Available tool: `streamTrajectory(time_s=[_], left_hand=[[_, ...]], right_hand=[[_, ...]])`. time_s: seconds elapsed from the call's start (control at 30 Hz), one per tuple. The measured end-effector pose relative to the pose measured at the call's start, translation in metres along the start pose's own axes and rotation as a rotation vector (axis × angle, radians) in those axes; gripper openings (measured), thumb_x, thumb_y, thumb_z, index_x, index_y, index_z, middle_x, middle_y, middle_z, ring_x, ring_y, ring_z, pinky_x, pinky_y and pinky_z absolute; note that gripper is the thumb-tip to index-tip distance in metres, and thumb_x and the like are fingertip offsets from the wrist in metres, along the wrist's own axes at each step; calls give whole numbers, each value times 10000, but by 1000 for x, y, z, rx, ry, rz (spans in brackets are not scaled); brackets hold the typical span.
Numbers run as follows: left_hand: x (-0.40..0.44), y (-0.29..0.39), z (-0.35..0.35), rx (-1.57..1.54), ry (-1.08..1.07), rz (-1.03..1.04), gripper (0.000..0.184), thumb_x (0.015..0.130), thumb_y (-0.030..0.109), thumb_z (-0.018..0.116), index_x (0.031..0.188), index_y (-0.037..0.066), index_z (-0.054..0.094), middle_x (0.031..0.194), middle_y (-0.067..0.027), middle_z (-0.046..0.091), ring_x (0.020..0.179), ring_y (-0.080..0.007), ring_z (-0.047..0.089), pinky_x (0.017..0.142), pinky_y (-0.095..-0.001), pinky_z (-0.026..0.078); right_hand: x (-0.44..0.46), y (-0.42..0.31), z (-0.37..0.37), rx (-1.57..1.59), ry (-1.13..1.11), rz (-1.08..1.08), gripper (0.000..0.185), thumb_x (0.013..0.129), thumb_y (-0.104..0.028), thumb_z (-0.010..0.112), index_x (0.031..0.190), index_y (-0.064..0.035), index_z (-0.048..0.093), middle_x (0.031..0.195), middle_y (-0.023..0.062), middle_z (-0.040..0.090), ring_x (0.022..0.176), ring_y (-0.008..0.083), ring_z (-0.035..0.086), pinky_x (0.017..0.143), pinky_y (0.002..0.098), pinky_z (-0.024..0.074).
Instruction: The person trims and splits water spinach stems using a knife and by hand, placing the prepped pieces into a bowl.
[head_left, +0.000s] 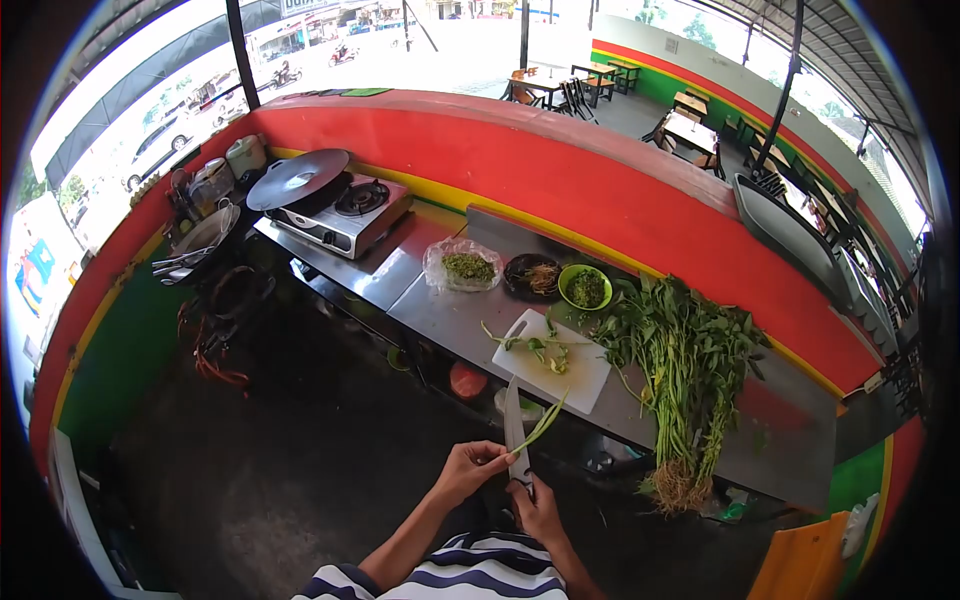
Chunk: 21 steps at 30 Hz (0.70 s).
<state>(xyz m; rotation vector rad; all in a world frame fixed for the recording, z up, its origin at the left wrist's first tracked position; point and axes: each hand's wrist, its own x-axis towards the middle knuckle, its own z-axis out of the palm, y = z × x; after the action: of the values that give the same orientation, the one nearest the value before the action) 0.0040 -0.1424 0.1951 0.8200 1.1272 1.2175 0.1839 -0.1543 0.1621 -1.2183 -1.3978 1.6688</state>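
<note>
My left hand (474, 472) pinches the lower end of a slim green stem (546, 421), which points up and to the right. In my right hand (537, 508) is the handle of a kitchen knife (514, 420), its blade upward beside the stem. Both hands are in front of the counter, just short of the white cutting board (582, 384). Cut green pieces (548, 352) lie scattered on that board. To its right, a big bunch of leafy greens (682, 360) spreads over the counter, with the roots hanging past the front edge.
Behind the board stand a green bowl of chopped greens (585, 288), a dark plate of roots (531, 278) and a plastic bag of chopped greens (467, 267). A gas stove (352, 215) with a wok lid (298, 179) is farther left. A red wall (480, 150) borders the counter.
</note>
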Motion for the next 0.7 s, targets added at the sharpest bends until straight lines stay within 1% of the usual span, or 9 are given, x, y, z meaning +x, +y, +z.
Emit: streamTrajectory(time_s=[0.07,0.2,0.27,0.47,0.53,0.6,0.7], left_hand=[[0,0,-3,-11,8,-7,180,896,158,750,975,-2,721,859,5,687,765,-37,601,688,-172,471],[-1,-1,-11,-14,24,4,165,894,147,750,967,2,721,856,-3,689,766,-41,608,693,-176,481],[-3,4,-13,-12,45,-4,166,893,148,752,965,2,720,853,-1,688,760,-41,606,691,-177,478],[-7,17,-11,-8,85,1,175,893,159,754,964,4,716,841,2,689,727,-39,590,654,-187,459],[-5,16,-9,19,94,-8,179,894,165,754,965,5,715,838,1,690,720,-39,587,645,-191,455],[-2,11,-4,-48,143,28,183,891,185,759,932,12,716,825,0,692,716,-49,602,646,-187,461],[-1,11,2,-20,176,9,210,911,207,739,955,3,720,833,-6,696,730,-48,602,647,-190,460]], right_hand=[[3,0,2,25,-22,-54,209,987,-225,591,937,-24,622,665,-30,510,587,31,440,526,244,344],[11,0,5,2,-58,-64,214,992,-239,587,944,-32,615,643,-41,487,563,25,426,510,238,333],[16,1,8,40,-112,-99,207,1011,-252,563,918,-68,558,515,-47,420,386,44,377,374,238,295],[19,-19,12,84,-166,-38,227,1013,-282,563,929,-71,566,515,-44,423,389,48,393,373,240,314],[21,-22,9,75,-167,-43,226,1013,-282,562,929,-72,567,518,-43,427,393,48,398,376,240,317],[23,-23,6,67,-164,-46,225,1013,-282,562,930,-73,568,521,-42,431,397,49,403,378,240,320],[24,-23,2,77,-153,-54,218,1011,-277,563,929,-75,569,521,-39,437,398,50,410,382,239,325]])
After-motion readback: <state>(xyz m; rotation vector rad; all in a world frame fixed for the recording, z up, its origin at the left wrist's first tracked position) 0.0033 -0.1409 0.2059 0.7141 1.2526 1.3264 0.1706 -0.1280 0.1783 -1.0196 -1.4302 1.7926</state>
